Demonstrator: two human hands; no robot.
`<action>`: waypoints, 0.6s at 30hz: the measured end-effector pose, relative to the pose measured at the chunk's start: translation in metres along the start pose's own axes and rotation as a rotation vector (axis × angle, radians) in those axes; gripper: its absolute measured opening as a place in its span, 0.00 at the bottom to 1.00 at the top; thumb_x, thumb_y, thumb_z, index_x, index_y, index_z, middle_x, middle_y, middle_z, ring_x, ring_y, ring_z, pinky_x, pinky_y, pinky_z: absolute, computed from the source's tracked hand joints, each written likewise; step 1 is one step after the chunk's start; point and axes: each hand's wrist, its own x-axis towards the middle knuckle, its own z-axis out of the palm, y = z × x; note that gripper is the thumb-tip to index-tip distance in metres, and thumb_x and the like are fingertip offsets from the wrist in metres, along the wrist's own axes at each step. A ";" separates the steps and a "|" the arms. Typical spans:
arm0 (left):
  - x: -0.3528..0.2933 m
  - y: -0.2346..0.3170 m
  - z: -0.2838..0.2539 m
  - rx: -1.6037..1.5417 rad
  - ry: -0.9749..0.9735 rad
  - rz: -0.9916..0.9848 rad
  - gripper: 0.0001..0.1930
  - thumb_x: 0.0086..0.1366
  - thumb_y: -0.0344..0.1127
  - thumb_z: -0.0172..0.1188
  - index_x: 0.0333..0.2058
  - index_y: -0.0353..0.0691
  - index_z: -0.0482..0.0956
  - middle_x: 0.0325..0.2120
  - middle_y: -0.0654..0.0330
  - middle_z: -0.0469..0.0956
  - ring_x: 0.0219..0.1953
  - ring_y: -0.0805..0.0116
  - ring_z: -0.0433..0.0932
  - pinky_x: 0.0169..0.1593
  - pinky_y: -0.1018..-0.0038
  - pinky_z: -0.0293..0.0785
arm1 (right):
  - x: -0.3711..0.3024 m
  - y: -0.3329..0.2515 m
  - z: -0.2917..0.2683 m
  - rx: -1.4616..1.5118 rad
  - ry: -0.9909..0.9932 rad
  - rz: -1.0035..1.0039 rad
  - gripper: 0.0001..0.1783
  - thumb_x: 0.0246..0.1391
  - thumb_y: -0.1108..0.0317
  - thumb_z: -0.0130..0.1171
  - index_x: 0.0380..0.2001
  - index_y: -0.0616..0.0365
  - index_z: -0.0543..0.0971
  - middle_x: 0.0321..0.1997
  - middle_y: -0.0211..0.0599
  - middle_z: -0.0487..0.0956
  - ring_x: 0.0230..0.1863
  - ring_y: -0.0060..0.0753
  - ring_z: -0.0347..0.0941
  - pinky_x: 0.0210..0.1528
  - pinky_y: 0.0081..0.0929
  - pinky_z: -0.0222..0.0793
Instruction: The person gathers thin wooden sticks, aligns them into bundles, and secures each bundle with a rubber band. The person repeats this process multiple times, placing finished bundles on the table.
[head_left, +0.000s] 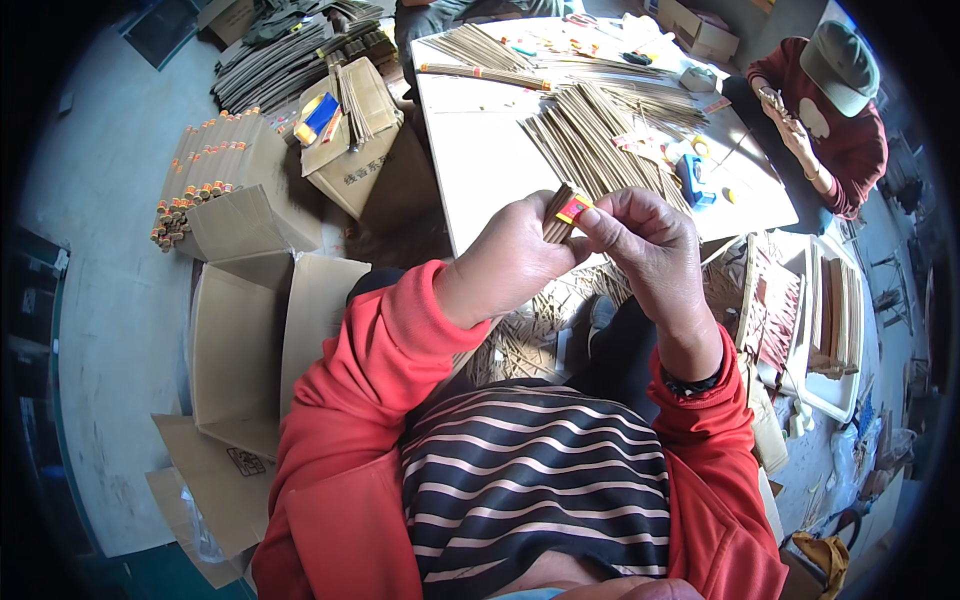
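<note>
In front of my chest, my left hand [500,258] is wrapped round a bundle of thin brown incense sticks [553,230]. A small red and yellow paper label [573,208] lies across the bundle near its upper end. My right hand [655,240] pinches the label's edge between thumb and fingers, touching the bundle. Most of the bundle is hidden behind my left hand. Beyond my hands, many loose incense sticks [590,135] lie fanned out on the white table [480,160].
A blue tape dispenser [692,180] stands on the table's right side. Across from it sits a person in a cap [840,65]. To my left are an open cardboard box [235,335], stacked labelled bundles [205,165], and a closed box with a tape roll [318,118].
</note>
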 end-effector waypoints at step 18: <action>-0.038 -0.017 0.003 -0.205 -0.107 0.098 0.20 0.65 0.51 0.41 0.38 0.36 0.67 0.18 0.65 0.66 0.16 0.82 0.61 0.19 0.86 0.58 | -0.025 -0.010 0.016 -0.066 0.041 0.045 0.08 0.48 0.69 0.62 0.25 0.63 0.75 0.21 0.25 0.74 0.22 0.11 0.65 0.25 0.09 0.61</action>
